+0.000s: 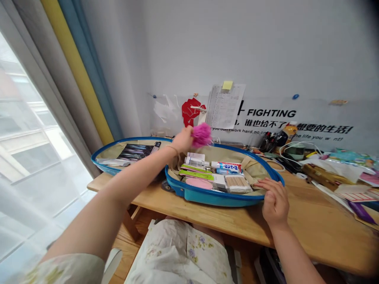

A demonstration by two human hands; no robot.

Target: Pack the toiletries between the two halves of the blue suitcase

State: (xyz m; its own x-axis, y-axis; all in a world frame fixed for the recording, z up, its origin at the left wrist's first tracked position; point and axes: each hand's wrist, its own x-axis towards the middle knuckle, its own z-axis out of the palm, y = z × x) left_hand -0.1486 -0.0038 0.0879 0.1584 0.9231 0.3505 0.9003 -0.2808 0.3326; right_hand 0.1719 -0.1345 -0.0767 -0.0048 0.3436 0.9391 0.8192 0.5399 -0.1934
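Note:
My left hand (183,139) is raised over the middle of an open blue hard-shell suitcase, with a fluffy pink pom-pom (201,135) gripped at its fingertips. My right hand (274,200) lies flat at the suitcase's right side, its fingers on the blue rim (216,199) and beige lining. In the right half sit a toothpaste tube (226,167), a box of cotton swabs (238,184), a pink round puff (199,183), and green packets (196,174). The left half holds a dark pack of brushes (134,152).
The suitcase rests on a wooden table (308,221). Stationery, papers, cables and a green mug (293,152) crowd its right end. A slogan poster (296,122) covers the wall behind, and a curtain and window stand at left.

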